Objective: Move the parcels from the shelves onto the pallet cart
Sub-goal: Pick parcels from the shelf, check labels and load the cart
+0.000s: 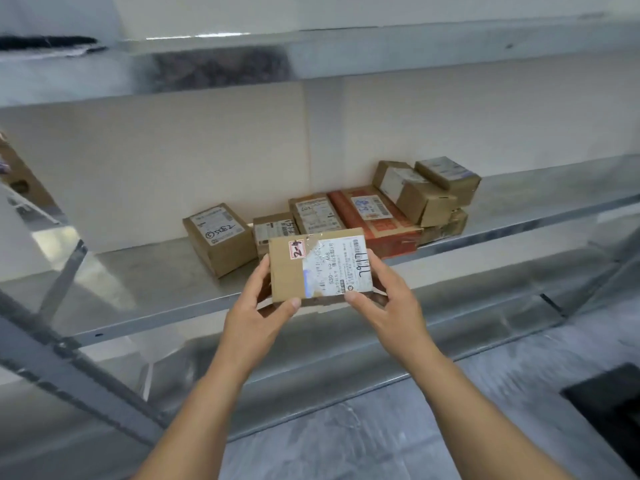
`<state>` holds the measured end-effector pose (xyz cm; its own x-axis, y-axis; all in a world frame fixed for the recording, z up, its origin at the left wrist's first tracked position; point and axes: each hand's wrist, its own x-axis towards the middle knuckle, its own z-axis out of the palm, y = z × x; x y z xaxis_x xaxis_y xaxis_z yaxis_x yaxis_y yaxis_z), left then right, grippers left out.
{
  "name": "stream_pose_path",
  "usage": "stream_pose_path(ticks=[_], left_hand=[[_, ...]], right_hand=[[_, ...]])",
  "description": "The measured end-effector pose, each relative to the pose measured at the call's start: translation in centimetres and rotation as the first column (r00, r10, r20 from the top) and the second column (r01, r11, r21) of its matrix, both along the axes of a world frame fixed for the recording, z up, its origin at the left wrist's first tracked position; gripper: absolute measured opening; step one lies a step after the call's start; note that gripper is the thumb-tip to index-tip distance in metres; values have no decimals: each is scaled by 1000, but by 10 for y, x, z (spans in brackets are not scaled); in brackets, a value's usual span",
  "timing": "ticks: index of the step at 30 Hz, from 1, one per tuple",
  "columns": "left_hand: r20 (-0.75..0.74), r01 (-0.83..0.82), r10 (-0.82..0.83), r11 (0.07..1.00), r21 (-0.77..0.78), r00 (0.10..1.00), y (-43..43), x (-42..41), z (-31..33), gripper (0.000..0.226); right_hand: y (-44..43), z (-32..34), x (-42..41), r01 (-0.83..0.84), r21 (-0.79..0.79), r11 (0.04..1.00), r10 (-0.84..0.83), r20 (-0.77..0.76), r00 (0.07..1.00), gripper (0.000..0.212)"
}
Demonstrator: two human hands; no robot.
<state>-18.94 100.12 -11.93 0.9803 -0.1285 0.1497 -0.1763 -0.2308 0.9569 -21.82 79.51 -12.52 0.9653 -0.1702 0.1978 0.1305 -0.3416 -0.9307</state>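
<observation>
Flat brown parcel (320,268), held in the air just in front of the edge of the shelf (138,271), label side up and slightly tilted. White shipping label with a barcode and black handwritten figures across its right half. Small red-bordered sticker with handwriting near the top left corner, and shiny tape over the middle.

Left hand (258,306) gripping the parcel's left edge, thumb curled onto the near left corner, fingers behind and mostly hidden. Right hand (388,299) gripping the right edge, thumb on the near right corner, fingers wrapped round the side. Both forearms bare, reaching up from the bottom of the view.

Behind the parcel, on the metal shelf against a pale back panel, a cluster of other parcels:
- Brown box (220,239) at the left, turned at an angle, with handwriting on its label.
- Small box (273,230) just behind the held parcel, partly hidden.
- Labelled box (317,211) beside it, touching a red box (377,220) with a white label.
- Two small boxes (415,195) stacked at the cluster's right end, touching each other, over a low box (445,228) that is mostly hidden.

Upper shelf (346,53) overhead, blurred. Grey floor (346,445) below. Dark thing (613,400) at the lower right, too cut off to tell.
</observation>
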Motion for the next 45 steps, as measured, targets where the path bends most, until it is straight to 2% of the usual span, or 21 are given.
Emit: stream_pose_path(ticks=[12, 21, 27, 33, 45], left_hand=[[31, 241, -241, 970, 9, 970, -204, -55, 12, 76], [31, 455, -455, 890, -10, 890, -340, -96, 10, 73], [32, 603, -603, 797, -17, 797, -423, -109, 10, 66], [26, 724, -723, 689, -34, 690, -519, -122, 5, 61], [18, 920, -920, 391, 8, 391, -726, -134, 23, 59]], right_hand=[[-185, 2, -104, 268, 51, 962, -272, 71, 960, 62], [-296, -2, -182, 495, 106, 862, -502, 53, 863, 61], [-358, -2, -220, 656, 123, 745, -665, 67, 744, 51], [-427, -5, -253, 797, 107, 594, -804, 58, 592, 53], [-569, 24, -293, 956, 86, 281, -958, 82, 274, 43]])
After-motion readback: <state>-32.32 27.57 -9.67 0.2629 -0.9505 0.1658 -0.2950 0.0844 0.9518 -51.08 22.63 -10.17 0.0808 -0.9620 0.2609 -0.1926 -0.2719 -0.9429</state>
